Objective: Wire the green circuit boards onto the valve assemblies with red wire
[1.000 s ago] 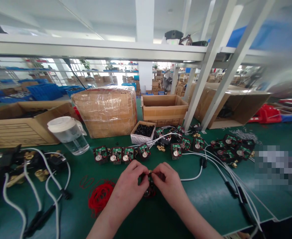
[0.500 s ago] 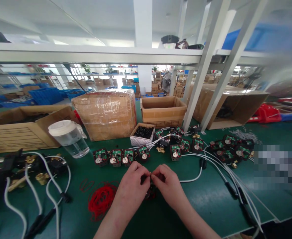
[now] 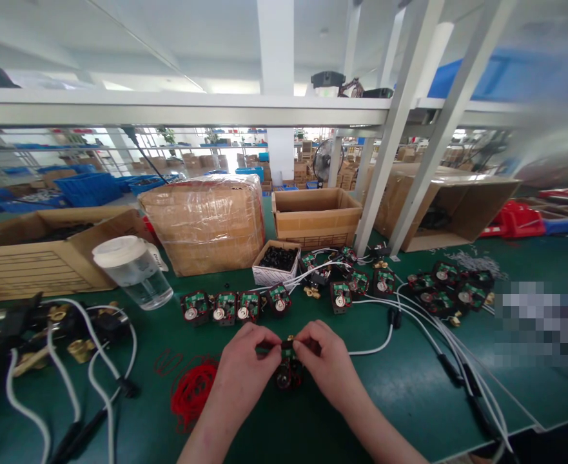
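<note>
In the head view, a small black-housed unit with a green circuit board point(image 3: 288, 374) sits on the bench between my hands. My left hand point(image 3: 249, 364) is closed, thumb and forefinger pinched at the unit's upper left edge. At its upper right edge, my right hand point(image 3: 326, 361) is closed in a similar pinch. What the fingertips hold is too small to make out. A dark strip and a bit of brass show between them. Left of my left hand lies a tangle of thin red wire point(image 3: 193, 394). Several similar circuit-board units point(image 3: 223, 308) stand in a row beyond my hands.
A lidded clear plastic jug point(image 3: 141, 274) stands at left, near brass fittings with white cables point(image 3: 54, 361). A small box of black parts point(image 3: 278, 259) and cardboard boxes point(image 3: 204, 225) line the back. More units and cables point(image 3: 438, 335) lie at right, below metal shelf posts point(image 3: 419, 135).
My left hand has shifted slightly left, so the fingertips of my two hands are farther apart. More of the circuit-board unit between them now shows.
</note>
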`<state>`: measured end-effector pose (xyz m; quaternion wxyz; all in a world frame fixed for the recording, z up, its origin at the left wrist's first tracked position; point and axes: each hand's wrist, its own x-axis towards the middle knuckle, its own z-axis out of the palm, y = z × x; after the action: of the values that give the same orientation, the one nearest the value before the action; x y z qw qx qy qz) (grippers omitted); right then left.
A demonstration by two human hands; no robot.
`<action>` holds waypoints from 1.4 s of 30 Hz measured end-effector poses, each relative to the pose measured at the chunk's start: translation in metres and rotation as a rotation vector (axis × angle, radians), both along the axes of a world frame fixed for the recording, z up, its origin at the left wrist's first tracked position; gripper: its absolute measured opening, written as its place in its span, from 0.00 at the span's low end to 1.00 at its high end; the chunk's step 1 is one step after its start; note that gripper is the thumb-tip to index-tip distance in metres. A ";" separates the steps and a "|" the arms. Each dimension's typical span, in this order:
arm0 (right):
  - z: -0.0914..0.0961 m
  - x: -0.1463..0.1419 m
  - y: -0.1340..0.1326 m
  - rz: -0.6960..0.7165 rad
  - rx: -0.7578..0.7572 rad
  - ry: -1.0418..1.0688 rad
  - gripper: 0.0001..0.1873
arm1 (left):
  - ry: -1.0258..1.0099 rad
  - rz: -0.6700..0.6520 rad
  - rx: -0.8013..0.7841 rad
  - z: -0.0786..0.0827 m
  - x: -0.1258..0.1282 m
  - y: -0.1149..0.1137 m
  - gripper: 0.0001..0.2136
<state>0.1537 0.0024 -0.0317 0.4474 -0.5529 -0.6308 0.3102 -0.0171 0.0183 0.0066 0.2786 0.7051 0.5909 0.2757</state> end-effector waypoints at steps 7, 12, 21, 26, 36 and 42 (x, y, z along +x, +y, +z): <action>-0.002 -0.001 0.000 -0.003 0.003 -0.017 0.07 | -0.096 0.032 -0.010 -0.009 -0.006 -0.002 0.06; 0.001 -0.002 -0.001 -0.008 0.000 -0.003 0.08 | -0.192 0.070 -0.048 -0.015 -0.009 -0.006 0.07; -0.005 -0.003 -0.001 -0.015 0.036 -0.016 0.08 | -0.311 0.109 -0.064 -0.034 -0.011 -0.014 0.11; -0.004 -0.004 -0.002 -0.007 0.034 0.004 0.08 | -0.385 0.174 -0.077 -0.043 -0.007 -0.020 0.13; -0.005 0.004 -0.014 0.091 0.029 0.046 0.07 | -0.448 0.195 0.033 -0.055 -0.005 -0.045 0.12; -0.007 0.003 -0.016 0.079 0.042 0.058 0.06 | -0.574 0.184 -0.016 -0.060 -0.004 -0.051 0.12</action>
<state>0.1567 -0.0135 -0.0388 0.4645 -0.5087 -0.6453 0.3303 -0.0212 -0.0329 -0.0534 0.4136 0.5396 0.5519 0.4830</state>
